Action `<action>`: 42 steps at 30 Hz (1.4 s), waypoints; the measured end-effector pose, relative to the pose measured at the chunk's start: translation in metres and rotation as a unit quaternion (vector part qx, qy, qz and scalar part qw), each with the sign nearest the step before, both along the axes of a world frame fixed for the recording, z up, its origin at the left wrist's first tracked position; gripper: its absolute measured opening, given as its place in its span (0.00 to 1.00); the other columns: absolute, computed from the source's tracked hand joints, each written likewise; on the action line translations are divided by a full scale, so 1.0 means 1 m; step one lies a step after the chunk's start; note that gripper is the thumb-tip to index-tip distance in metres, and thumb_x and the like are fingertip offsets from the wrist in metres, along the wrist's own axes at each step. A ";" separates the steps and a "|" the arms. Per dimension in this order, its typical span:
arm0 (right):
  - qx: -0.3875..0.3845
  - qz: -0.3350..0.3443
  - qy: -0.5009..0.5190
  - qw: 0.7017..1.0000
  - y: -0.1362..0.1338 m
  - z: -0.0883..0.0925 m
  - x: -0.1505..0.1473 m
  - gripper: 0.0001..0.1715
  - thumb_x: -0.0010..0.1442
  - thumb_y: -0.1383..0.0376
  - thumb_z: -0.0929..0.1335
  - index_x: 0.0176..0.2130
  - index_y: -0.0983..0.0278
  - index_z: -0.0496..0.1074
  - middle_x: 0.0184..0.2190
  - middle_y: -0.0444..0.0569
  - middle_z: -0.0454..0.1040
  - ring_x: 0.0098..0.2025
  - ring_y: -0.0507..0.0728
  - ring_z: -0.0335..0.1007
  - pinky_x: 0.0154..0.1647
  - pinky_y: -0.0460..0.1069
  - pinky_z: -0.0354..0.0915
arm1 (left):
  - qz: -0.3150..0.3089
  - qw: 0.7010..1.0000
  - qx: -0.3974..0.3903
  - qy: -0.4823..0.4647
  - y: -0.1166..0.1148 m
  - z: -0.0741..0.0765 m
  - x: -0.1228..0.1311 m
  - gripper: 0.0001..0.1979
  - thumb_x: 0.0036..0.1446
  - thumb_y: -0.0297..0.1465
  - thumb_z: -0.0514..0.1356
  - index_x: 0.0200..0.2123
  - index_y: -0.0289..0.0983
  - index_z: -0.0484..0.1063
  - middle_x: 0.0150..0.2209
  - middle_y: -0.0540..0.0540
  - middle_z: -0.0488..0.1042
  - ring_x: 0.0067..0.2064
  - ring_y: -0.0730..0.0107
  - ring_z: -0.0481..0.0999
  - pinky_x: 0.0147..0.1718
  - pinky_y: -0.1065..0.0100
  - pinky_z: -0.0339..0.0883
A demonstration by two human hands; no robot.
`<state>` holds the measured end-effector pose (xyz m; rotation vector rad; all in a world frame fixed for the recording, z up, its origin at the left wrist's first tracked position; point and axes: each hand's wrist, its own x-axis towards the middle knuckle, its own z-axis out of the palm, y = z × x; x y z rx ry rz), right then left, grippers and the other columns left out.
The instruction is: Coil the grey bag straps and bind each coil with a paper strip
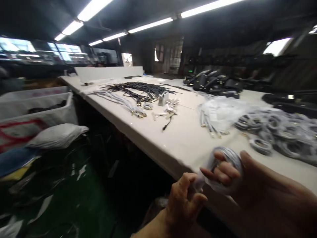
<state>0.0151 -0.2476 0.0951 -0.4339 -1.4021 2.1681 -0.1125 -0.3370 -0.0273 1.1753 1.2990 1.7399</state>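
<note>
At the near table edge, my right hand [247, 178] has its fingers through and around a coil of grey strap [234, 157], which seems to sit in a clear plastic bag. My left hand [183, 196], just left of it, is closed in a pinch on the bag's pale end [198, 182]. Motion blurs both the bag and the fingertips. Many similar wrapped coils [288, 130] lie heaped on the table to the right. One coil [260, 145] rests slightly apart at the heap's near side.
On the long pale table [173, 143] lie black straps [142, 88], loose grey straps [121, 100] with gold-coloured ends, and clear plastic bags [221, 109]. Black items [213, 82] are piled behind. White bins [37, 115] and a white sack [59, 135] stand left over the green floor.
</note>
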 end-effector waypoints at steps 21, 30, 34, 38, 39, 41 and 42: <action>0.747 0.090 -0.295 0.588 0.060 -0.066 0.036 0.15 0.67 0.56 0.63 0.34 0.63 0.66 0.29 0.49 0.71 0.29 0.57 0.64 0.31 0.52 0.58 | -0.332 0.898 -0.252 -0.138 0.023 0.012 -0.024 0.17 0.52 0.38 0.67 0.41 0.33 0.74 0.26 0.54 0.67 0.24 0.79 0.61 0.24 0.75 0.54; 0.566 0.133 -0.372 0.723 0.027 -0.072 0.057 0.22 0.71 0.54 0.55 0.32 0.61 0.65 0.29 0.46 0.70 0.29 0.54 0.61 0.32 0.50 0.56 | -0.360 0.896 -0.238 0.105 0.051 0.033 -0.043 0.11 0.56 0.38 0.63 0.37 0.35 0.76 0.28 0.52 0.71 0.30 0.73 0.68 0.29 0.73 0.61; 0.459 0.139 -0.423 0.769 0.035 -0.063 0.066 0.27 0.70 0.50 0.54 0.28 0.63 0.64 0.24 0.44 0.67 0.25 0.52 0.57 0.26 0.47 0.52 | -0.454 0.856 -0.240 0.060 0.061 0.029 -0.062 0.16 0.59 0.40 0.62 0.46 0.37 0.76 0.35 0.49 0.76 0.34 0.70 0.74 0.38 0.70 0.66; 0.383 0.185 -0.429 0.797 0.044 -0.059 0.075 0.26 0.68 0.50 0.57 0.27 0.63 0.62 0.22 0.41 0.61 0.23 0.50 0.52 0.24 0.46 0.48 | -0.499 0.820 -0.281 0.011 0.062 0.017 -0.061 0.21 0.56 0.48 0.64 0.44 0.37 0.76 0.31 0.49 0.76 0.32 0.70 0.75 0.36 0.69 0.67; 0.368 0.199 -0.429 0.801 0.043 -0.059 0.075 0.25 0.68 0.51 0.58 0.27 0.63 0.63 0.22 0.41 0.59 0.23 0.50 0.51 0.23 0.46 0.48 | -0.517 0.805 -0.291 -0.007 0.063 0.015 -0.055 0.22 0.55 0.49 0.64 0.42 0.37 0.76 0.28 0.50 0.75 0.30 0.70 0.74 0.35 0.69 0.66; 0.345 0.231 -0.433 0.800 0.041 -0.061 0.074 0.24 0.68 0.52 0.59 0.26 0.64 0.63 0.21 0.40 0.57 0.23 0.49 0.49 0.22 0.46 0.46 | -0.564 0.767 -0.302 -0.040 0.067 0.011 -0.039 0.23 0.54 0.52 0.64 0.39 0.38 0.76 0.24 0.52 0.72 0.27 0.69 0.73 0.32 0.68 0.66; 0.338 0.245 -0.434 0.798 0.040 -0.062 0.074 0.24 0.67 0.52 0.59 0.26 0.64 0.63 0.21 0.40 0.55 0.23 0.49 0.48 0.22 0.46 0.45 | -0.586 0.750 -0.304 -0.044 0.070 0.010 -0.032 0.24 0.52 0.54 0.64 0.38 0.38 0.76 0.23 0.52 0.71 0.26 0.68 0.73 0.31 0.68 0.65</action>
